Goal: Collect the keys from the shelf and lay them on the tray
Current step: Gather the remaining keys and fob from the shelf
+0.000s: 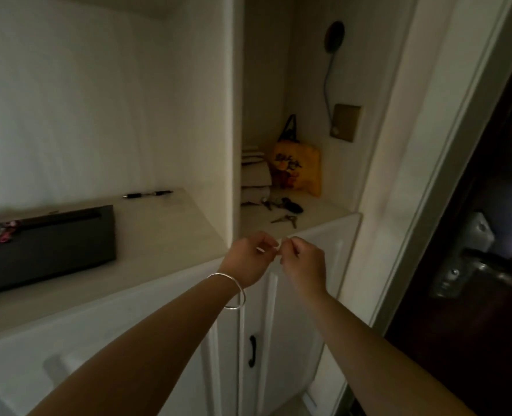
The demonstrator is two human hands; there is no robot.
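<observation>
Two bunches of keys lie on the white shelf (323, 211) in the alcove. The larger bunch with a black fob (283, 204) is further back, and a small bunch (285, 220) lies nearer the front edge. My left hand (248, 258), with a silver bangle on the wrist, and my right hand (304, 264) hover together just in front of the shelf edge, below the small bunch. Their fingers are curled and the fingertips meet; I see nothing held in them. A dark rectangular tray (53, 247) sits on the counter to the left.
A yellow bag (298, 169) and folded cloth (254, 175) stand at the back of the alcove. A pen (148, 194) lies on the counter (164, 235); pink items (4, 232) rest on the tray's left end. A dark door with a metal handle (474, 259) is at right.
</observation>
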